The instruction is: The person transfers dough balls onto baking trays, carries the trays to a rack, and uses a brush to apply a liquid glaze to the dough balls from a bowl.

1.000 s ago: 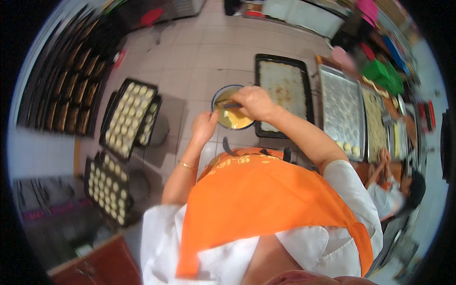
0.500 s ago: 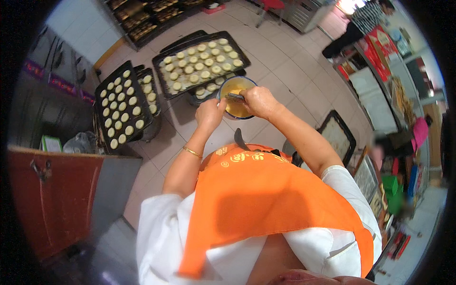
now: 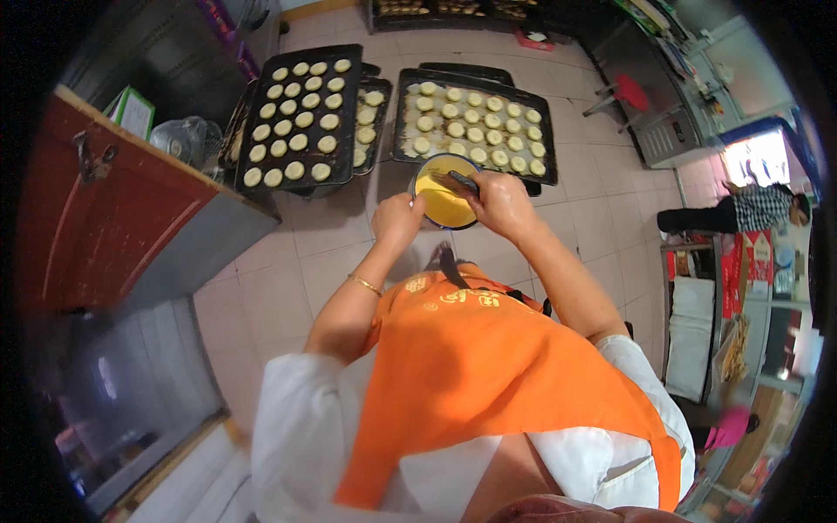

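My left hand (image 3: 397,218) is closed on the rim of a blue-rimmed bowl (image 3: 445,213) of yellow liquid. My right hand (image 3: 499,200) grips a dark flat tool (image 3: 456,181), apparently a brush, held over the liquid. Just beyond the bowl, at the left, a black tray (image 3: 316,150) carries rows of pale round dough pieces, overlapping another tray (image 3: 375,87) of similar pieces. To the right a second large tray (image 3: 408,131), lined with stained sheet, holds more rounds on top of another tray. My orange apron (image 3: 488,375) is below my arms.
A red-brown cabinet door (image 3: 131,218) stands at the left. At the back are shelves of baked goods (image 3: 445,10), a red stool (image 3: 629,91) and a steel appliance (image 3: 663,131). Two other people (image 3: 732,213) (image 3: 728,427) are along the cluttered counter (image 3: 693,331) at the right.
My view has turned leftward, so the dough trays moved from the left to straight ahead. The bowl and both hands moved with me, the tool staying over the bowl.
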The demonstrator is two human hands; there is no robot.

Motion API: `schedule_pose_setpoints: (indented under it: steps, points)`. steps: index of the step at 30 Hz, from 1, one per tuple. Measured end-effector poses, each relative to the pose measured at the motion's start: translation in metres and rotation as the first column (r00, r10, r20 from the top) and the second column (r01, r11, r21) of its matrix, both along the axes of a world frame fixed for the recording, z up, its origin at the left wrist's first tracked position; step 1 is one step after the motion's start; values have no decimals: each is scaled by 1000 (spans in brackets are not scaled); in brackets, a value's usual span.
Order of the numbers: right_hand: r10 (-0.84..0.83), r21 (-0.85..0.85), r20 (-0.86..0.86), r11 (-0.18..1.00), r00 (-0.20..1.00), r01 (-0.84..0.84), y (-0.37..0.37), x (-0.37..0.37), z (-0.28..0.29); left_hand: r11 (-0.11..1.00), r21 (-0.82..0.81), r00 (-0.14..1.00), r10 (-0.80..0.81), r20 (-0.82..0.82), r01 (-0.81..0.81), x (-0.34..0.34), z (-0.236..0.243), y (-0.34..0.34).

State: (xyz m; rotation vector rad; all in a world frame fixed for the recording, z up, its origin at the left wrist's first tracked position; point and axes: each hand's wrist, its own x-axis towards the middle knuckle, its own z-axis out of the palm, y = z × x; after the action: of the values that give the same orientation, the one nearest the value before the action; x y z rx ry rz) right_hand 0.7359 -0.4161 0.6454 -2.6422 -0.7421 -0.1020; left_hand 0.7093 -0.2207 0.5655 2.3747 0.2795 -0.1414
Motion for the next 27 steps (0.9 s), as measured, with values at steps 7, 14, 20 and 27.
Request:
schedule_pose_setpoints:
  steps: [7,14,20,27]
  points:
    - [112,151,-64,983,992,-101,45,69,-23,978,34,975,203,87,-207,34,-35,51]
    - [132,256,-278,965,951,-59,86,168,-45,952,-44,949,306,75,-303,91,-60,90]
    - [164,256,-418,965,894,-57,119,246,-58,914,-70,894,405,191,-399,140,-71,110]
    - [250,396,-624,918,741,24,192,317,-75,757,-253,773,632,49,-603,158,-77,155]
